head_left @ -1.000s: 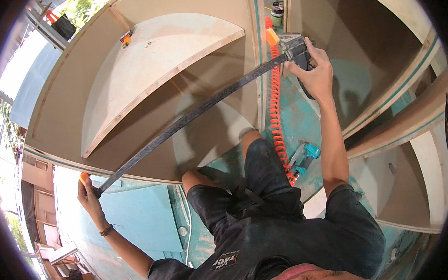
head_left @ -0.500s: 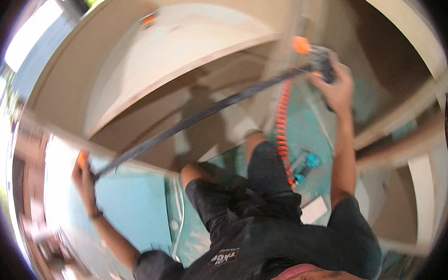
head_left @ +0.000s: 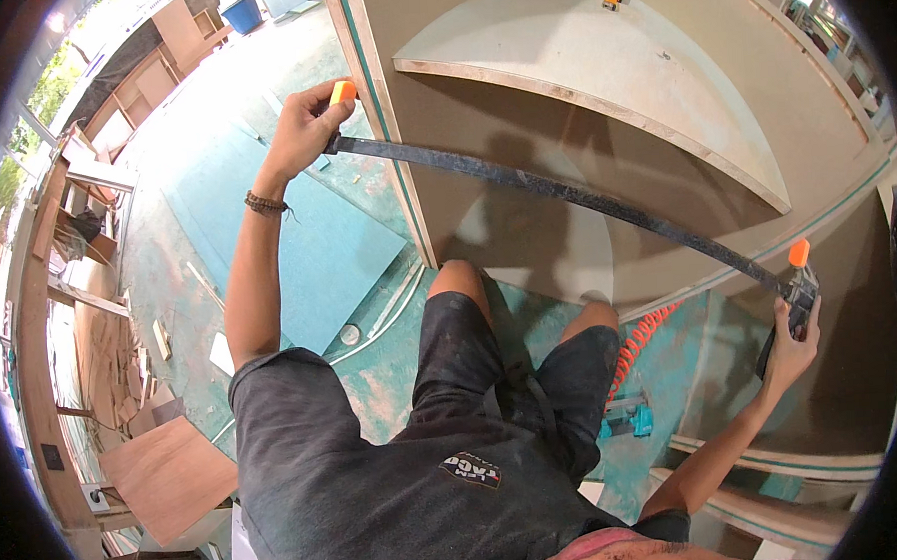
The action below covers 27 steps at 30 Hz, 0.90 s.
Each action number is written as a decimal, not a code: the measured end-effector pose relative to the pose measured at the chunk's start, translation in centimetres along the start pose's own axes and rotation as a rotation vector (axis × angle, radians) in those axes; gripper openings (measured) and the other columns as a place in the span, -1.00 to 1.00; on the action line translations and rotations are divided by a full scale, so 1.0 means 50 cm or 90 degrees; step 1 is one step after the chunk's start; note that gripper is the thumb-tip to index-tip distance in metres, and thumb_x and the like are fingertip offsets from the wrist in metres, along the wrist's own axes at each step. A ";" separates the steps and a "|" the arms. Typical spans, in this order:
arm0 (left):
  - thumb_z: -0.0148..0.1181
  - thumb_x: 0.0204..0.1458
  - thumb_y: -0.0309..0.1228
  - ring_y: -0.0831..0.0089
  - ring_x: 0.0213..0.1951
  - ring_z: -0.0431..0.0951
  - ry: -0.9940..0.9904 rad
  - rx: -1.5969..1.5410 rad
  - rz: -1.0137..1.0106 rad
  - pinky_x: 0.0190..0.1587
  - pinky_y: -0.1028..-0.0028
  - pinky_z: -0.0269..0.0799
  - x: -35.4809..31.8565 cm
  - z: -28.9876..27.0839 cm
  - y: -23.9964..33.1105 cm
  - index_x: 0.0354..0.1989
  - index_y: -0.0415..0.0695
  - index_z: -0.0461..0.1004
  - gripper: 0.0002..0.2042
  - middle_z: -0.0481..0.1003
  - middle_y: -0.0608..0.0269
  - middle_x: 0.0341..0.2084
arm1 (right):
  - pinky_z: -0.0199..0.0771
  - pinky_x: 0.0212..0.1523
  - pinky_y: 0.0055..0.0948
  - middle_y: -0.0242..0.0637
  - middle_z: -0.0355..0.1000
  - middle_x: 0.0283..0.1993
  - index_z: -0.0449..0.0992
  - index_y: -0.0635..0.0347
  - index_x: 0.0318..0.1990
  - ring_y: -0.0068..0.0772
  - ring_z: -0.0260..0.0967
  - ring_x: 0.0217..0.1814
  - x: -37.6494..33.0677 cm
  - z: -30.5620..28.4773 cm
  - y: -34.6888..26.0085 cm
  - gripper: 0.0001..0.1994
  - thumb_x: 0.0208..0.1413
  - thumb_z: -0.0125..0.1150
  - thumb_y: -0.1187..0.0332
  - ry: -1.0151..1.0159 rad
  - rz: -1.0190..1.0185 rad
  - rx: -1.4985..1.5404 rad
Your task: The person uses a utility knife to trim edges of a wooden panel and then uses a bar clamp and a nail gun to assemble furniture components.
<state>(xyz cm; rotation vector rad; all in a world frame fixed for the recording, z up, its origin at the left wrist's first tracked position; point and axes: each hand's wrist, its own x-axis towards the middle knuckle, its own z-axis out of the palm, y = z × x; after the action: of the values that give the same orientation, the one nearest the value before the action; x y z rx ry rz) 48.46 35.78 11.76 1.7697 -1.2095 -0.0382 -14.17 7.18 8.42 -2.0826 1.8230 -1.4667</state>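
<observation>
A long bar clamp point(head_left: 555, 188) with a dark metal bar and orange pads spans the front of a wooden cabinet point(head_left: 501, 108), tilted down to the right. My left hand point(head_left: 302, 136) is closed round its left jaw, with the orange pad beside the cabinet's left upright edge; whether the pad touches the wood I cannot tell. At the other end my right hand point(head_left: 796, 345) grips the black handle of the sliding jaw, whose orange pad points up. Behind the bar lies a pale curved shelf point(head_left: 599, 63).
An orange coiled air hose point(head_left: 640, 350) runs to a teal power tool point(head_left: 627, 418) on the floor by my knees. Left of the cabinet lies a large blue-green sheet point(head_left: 317, 256). Curved panels point(head_left: 777, 466) stand at the lower right; a brown board point(head_left: 172, 477) and wood scraps lie lower left.
My view has swung left. The clamp now slopes down to the right instead of up. My left hand has come to the cabinet's left edge; both hands keep their hold.
</observation>
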 end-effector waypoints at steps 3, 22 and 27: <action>0.17 0.20 -0.27 0.75 -0.54 0.28 -0.006 0.010 -0.009 -0.49 0.61 0.23 0.014 0.004 0.008 0.00 -0.24 0.57 -0.67 0.38 0.54 -0.56 | 0.36 0.07 -0.38 -0.20 0.43 0.04 0.37 0.15 0.32 -0.38 0.39 -0.01 -0.001 -0.002 0.004 -0.29 0.03 0.47 0.11 0.000 0.000 0.019; 0.10 0.25 -0.36 0.39 -0.30 0.64 0.536 -0.518 0.064 -0.21 0.42 0.64 0.002 0.153 0.016 -0.26 -0.44 0.59 -0.69 0.61 -0.03 -0.30 | 0.35 0.15 -0.30 -0.11 0.47 0.04 0.34 0.16 0.34 -0.31 0.42 0.06 0.034 -0.040 -0.019 -0.23 -0.04 0.47 0.10 -0.126 0.106 -0.036; 0.18 0.21 -0.36 0.41 -0.37 0.63 0.555 -0.535 0.014 -0.27 0.45 0.65 0.024 0.142 0.016 -0.31 -0.43 0.60 -0.72 0.61 0.04 -0.39 | 0.35 0.17 -0.32 -0.04 0.48 0.08 0.34 0.18 0.34 -0.34 0.44 0.08 0.043 -0.058 -0.032 -0.22 -0.04 0.45 0.09 -0.136 0.094 -0.093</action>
<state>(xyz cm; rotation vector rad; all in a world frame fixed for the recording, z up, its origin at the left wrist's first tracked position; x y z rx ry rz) 44.98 30.06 9.01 0.8505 -0.4423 0.1945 -15.01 7.60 12.26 -2.0219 1.9998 -1.0630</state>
